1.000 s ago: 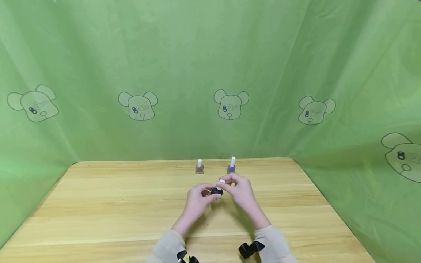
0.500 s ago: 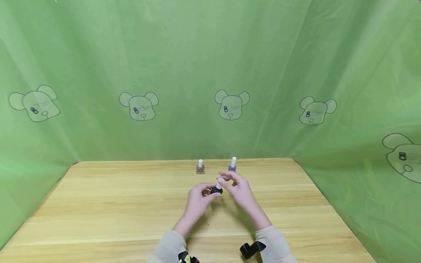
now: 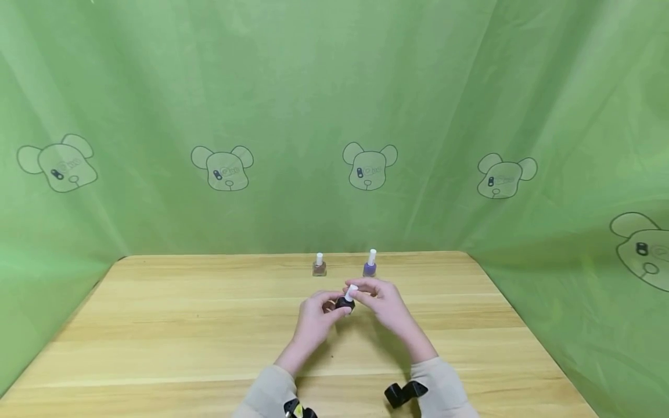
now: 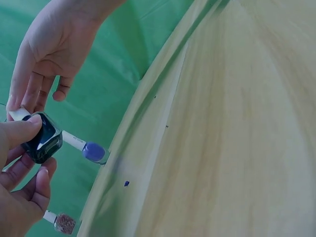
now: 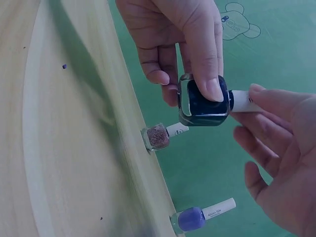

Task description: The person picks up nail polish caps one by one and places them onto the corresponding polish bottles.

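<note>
My left hand grips a dark nail polish bottle by its glass body, thumb on the near face, a little above the table. With thumb and fingers my right hand pinches the bottle's white cap, which sits on the neck and leans to the right. The right wrist view shows the dark bottle between the left thumb and fingers, the right thumb on the cap. Behind the hands stand a brownish glitter nail polish bottle and a purple one, both with white caps.
The wooden table has a few tiny dark specks, such as a purple speck. A green curtain with bear-head outlines encloses the back and sides. Black wrist devices sit at the sleeves.
The right fingers have shifted and turned slightly about the cap, baring more of it and tilting it to the right. The left hand keeps its grip on the bottle.
</note>
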